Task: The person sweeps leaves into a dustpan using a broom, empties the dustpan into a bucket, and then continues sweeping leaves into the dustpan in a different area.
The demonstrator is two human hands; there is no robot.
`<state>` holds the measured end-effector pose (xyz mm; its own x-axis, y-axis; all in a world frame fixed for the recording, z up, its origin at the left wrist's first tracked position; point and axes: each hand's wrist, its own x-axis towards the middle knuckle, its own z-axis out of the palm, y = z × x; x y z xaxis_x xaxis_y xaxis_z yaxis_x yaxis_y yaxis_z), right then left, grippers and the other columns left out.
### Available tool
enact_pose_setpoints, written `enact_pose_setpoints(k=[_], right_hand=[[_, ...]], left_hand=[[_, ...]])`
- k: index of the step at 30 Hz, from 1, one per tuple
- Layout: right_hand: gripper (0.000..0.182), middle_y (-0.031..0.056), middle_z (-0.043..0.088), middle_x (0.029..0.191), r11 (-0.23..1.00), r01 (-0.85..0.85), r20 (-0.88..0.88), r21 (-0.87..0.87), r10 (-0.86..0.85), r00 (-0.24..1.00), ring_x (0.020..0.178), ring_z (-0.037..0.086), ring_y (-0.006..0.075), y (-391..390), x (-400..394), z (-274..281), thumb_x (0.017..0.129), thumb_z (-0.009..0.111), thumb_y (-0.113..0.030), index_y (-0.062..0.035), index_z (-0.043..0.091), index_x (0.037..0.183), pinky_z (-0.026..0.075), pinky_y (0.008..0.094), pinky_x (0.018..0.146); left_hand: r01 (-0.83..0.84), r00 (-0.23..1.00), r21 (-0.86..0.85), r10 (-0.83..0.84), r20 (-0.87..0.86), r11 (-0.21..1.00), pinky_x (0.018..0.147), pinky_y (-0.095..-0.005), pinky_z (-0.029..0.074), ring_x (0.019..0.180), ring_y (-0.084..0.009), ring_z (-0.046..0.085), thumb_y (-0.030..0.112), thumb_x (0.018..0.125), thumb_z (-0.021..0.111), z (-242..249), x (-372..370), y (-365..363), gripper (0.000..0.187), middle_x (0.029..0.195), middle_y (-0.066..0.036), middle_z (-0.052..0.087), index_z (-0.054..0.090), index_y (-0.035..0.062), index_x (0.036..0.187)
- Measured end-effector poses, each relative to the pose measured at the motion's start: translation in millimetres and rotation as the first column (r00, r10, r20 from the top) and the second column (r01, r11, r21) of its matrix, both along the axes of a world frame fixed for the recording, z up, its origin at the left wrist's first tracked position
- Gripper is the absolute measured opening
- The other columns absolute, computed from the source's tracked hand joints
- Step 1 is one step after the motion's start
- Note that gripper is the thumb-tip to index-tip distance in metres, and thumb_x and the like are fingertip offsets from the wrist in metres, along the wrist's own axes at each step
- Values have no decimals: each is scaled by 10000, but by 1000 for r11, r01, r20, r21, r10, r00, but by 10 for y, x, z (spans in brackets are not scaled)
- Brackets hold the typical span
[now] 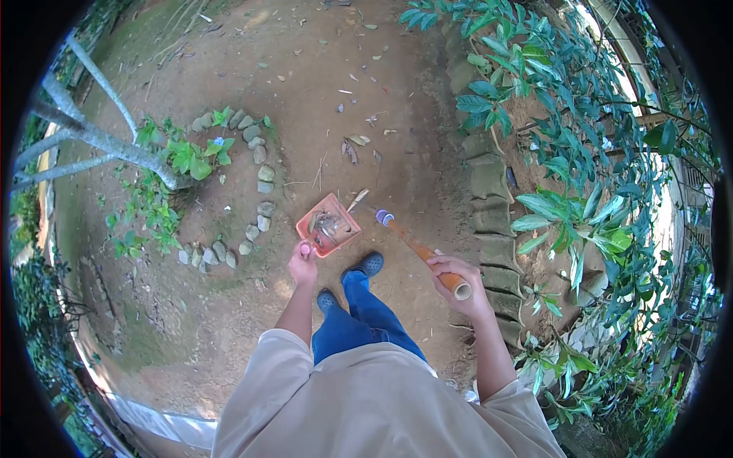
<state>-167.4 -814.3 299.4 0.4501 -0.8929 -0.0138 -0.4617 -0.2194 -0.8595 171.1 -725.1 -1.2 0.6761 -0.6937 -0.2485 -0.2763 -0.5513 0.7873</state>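
Note:
My left hand (302,267) is closed around the pink-tipped handle of an orange dustpan (305,221). Inside the pan lie dry leaves and bits of debris (328,227). The fingers of my right hand (460,286) wrap round the bamboo handle of a broom (416,246), its hollow end pointing back toward me. Purple binding shows at the handle's far end, and the thin bristles beyond it are hard to make out near the pan's right side. A pale dry leaf (357,200) is just past the pan's upper right edge.
Stones (259,155) ring a bed with a branching tree (122,149) on my left. Upright edging tiles (489,183) border leafy plants (565,221) on my right. Fallen leaves (351,147) are scattered over the bare soil ahead. My clogs (372,264) stand behind the dustpan.

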Motion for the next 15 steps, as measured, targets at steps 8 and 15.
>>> enact_pose_setpoints(k=[8, 15], right_hand=[[211, 106, 742, 1086, 993, 75, 93, 96, -84, 992, 1079, 704, 286, 98, -7, 401, 751, 750, 78, -27, 655, 906, 532, 397, 975], [205, 112, 739, 1088, 974, 215, 44, 76, -219, 975, 1087, 702, 280, 3, 123, 310, 771, 745, 78, -28, 648, 917, 526, 370, 965]], left_hand=[[-10, 1000, 10, 10, 30, 1000, 873, -422, 544, 994, -328, 706, 164, 830, 806, 15, 66, 44, 379, 1076, -137, 733, 684, 122, 1186], [-2, 999, -5, 2, 46, 1000, 859, -427, 545, 986, -340, 704, 162, 823, 809, 44, 88, 129, 369, 1064, -148, 729, 685, 126, 1169]])
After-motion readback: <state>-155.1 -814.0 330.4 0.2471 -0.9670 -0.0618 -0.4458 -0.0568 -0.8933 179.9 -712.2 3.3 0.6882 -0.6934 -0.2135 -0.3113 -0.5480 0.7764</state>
